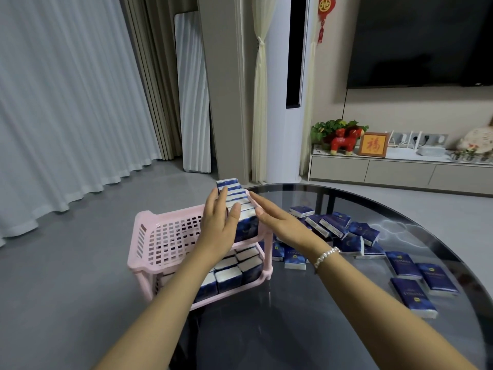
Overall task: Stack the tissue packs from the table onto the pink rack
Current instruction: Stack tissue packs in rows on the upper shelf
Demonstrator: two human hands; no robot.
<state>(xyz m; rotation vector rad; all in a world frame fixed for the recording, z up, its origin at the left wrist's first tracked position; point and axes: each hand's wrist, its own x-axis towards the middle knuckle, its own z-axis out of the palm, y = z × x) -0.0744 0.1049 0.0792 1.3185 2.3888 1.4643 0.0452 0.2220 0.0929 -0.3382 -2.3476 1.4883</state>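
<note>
Two flat-fingered hands (pixel 241 217) flanking tissue packs (pixel 237 196) on pink rack (pixel 162 236), labels unreadable.

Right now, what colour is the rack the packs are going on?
Pale pink rack, clearest in the head view.

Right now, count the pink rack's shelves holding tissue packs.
2. Top shelf, where left hand and right hand flank a row of packs; lower shelf, lower packs partly hidden by the left arm.

The framed picture (pixel 373 144) bears 福; the tissue packs' (pixel 402 263) print is probably unreadable.
</note>
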